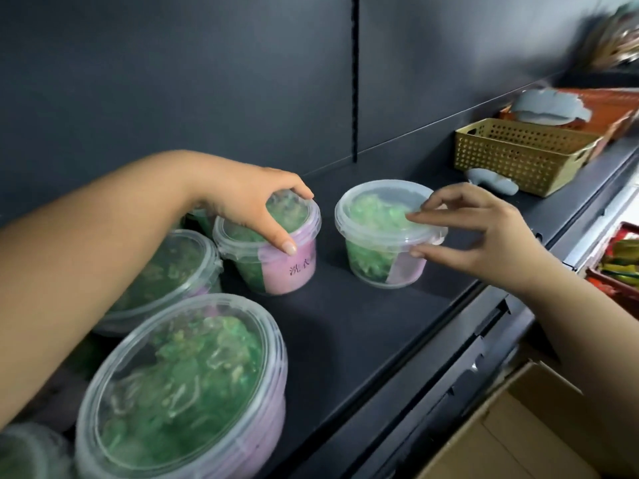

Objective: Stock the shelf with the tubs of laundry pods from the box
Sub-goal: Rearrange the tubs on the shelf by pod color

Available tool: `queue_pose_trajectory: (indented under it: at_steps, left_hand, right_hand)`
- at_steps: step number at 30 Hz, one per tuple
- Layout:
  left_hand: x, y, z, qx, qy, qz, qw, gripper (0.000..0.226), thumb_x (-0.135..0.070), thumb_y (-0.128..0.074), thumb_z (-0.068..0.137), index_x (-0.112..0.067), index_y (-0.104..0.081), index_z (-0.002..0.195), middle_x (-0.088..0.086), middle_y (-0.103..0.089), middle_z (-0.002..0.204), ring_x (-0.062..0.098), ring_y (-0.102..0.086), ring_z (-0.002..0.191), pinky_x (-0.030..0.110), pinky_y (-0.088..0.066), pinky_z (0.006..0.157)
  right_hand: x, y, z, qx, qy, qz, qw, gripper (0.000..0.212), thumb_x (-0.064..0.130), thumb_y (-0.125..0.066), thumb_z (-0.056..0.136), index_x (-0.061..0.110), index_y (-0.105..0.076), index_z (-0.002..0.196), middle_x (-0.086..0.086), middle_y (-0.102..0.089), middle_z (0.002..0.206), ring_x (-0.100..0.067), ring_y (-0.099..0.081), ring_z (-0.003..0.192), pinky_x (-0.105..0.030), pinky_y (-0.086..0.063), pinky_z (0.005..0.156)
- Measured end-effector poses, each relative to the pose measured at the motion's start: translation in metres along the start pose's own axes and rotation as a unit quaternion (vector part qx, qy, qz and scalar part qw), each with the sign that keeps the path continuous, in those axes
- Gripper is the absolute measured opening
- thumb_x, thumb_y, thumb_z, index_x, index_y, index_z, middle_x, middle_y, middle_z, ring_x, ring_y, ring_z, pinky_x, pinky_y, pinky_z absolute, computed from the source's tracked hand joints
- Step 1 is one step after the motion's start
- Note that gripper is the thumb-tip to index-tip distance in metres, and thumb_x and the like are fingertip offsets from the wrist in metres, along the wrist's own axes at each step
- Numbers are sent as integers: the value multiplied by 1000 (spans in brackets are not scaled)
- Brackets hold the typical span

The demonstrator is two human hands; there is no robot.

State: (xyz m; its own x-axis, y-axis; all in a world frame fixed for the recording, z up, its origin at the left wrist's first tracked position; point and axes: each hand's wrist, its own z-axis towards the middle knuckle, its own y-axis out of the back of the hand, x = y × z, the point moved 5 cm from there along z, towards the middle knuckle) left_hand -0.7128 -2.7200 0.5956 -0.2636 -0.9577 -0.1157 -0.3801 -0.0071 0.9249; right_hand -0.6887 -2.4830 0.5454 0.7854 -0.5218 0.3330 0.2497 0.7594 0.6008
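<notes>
Two clear tubs of green laundry pods with pink labels stand side by side on the dark shelf [345, 323]. My left hand [242, 198] reaches over the left tub [294, 267] and grips its lid, thumb on the front rim and fingers over the back. At the right tub [370, 257], my right hand [484, 236] has its fingers spread. The index tip rests on the lid and the thumb touches the side just under the rim. Further tubs [179, 375] [166, 271] stand on the shelf at the near left, under my left forearm.
A yellow perforated basket [518, 153] and an orange basket [615, 108] stand further right on the shelf, with grey items [491, 181] beside them. An open cardboard box [518, 426] is below at the lower right. A red crate [615, 264] sits beyond the shelf edge.
</notes>
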Motion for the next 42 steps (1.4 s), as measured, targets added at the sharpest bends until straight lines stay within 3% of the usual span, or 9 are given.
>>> queue_pose_trajectory:
  at_steps: [5,7,12,16,20,26,34,38,42]
  left_hand:
    - [0,1,1,18,0,14,1000,85,-59,-75,54,-50,-34,128,-20,-35,134,6,-37,121,29,-38,98]
    - [-2,2,-3,46,-6,-3,999,93,-79,-70,31,-59,-37,115,-21,-36,137,2,-35,127,22,-32,95]
    - [0,7,-8,64,-11,5,998,93,-87,-59,5,-68,-40,93,-15,-40,140,-1,-39,126,21,-31,95]
    - [-1,8,-18,73,34,48,996,78,-73,-76,35,-69,-34,100,-6,-38,144,8,-39,131,29,-35,103]
    - [3,8,-17,42,46,43,997,66,-38,-73,68,-47,-40,124,-7,-40,143,10,-42,129,23,-31,96]
    - [10,2,-26,-1,44,16,999,52,-37,-71,72,-49,-48,116,-15,-49,115,9,-46,124,22,-31,93]
    - [13,-10,-39,-84,8,11,996,32,-42,-64,77,-56,-51,103,-8,-55,132,8,-48,122,28,-35,104]
    - [13,-14,-42,-115,9,32,993,33,-40,-62,82,-45,-58,114,-9,-55,133,8,-49,122,32,-34,108]
    - [8,-15,-46,-127,24,25,991,32,-35,-62,84,-34,-62,116,-17,-54,132,-2,-49,110,18,-34,95]
  right_hand:
    - [39,7,-24,7,35,21,999,42,52,-58,81,17,-62,104,-2,-55,95,-11,-52,87,-17,-42,81]
    - [54,1,-30,14,41,36,998,41,51,-58,81,18,-62,105,-2,-55,97,-11,-52,91,-16,-43,84]
    - [69,-11,-38,35,9,124,992,60,54,-63,76,21,-52,125,1,-46,124,-10,-42,123,-21,-34,106]
    - [44,-18,-34,66,-191,349,915,80,68,-74,51,49,-41,121,20,-35,140,5,-32,133,-20,-31,109]
    - [38,-43,-34,128,-265,461,837,99,58,-83,40,33,-40,125,16,-59,122,-1,-56,114,-18,-48,87]
    - [56,-54,-38,100,-265,456,844,87,44,-83,44,36,-43,120,19,-57,118,-1,-56,113,-21,-48,90]
    - [52,-58,-43,116,-292,520,794,100,60,-79,48,27,-40,134,5,-55,132,-12,-52,122,-30,-43,97]
    - [49,-59,-41,115,-292,507,803,95,57,-83,44,27,-46,125,0,-62,118,-13,-61,108,-25,-49,85]
    - [49,-57,-41,125,-282,484,819,105,62,-81,42,24,-41,131,-3,-57,124,-12,-60,111,-24,-50,85]
